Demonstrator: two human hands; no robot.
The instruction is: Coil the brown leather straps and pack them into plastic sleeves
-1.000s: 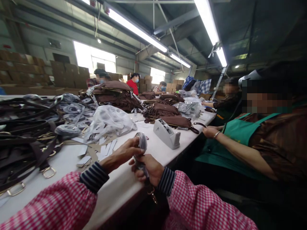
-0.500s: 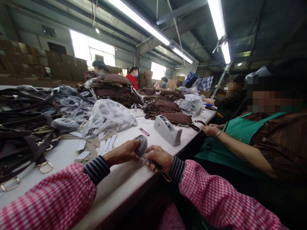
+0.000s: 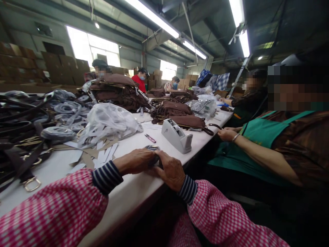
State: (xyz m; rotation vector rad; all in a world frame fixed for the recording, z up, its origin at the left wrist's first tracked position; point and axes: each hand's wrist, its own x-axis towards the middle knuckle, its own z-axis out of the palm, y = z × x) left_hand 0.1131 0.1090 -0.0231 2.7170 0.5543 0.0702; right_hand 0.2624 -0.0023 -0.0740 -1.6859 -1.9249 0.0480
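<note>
A wrapped coiled strap (image 3: 152, 148) lies between my hands near the front edge of the white table (image 3: 120, 192), mostly hidden by them. My left hand (image 3: 137, 160) is closed over it from the left. From the right, my right hand (image 3: 171, 168) presses against the same coil, its fingers largely hidden behind the hand. Just beyond are small pink scissors (image 3: 150, 138) and a grey tape dispenser (image 3: 177, 136). White and brown card strips (image 3: 106, 154) lie left of my left hand.
Dark straps with gold buckles (image 3: 32, 184) and wrapped coils (image 3: 58, 133) fill the left. A clear plastic bag (image 3: 110, 121) and brown bags (image 3: 177, 115) lie farther back. A person in a green apron (image 3: 264, 137) sits at the right; others are beyond.
My hands have closed in around the coil, which is lower and more covered. The strap end and gold clasp by my right hand are no longer visible. The view has shifted slightly.
</note>
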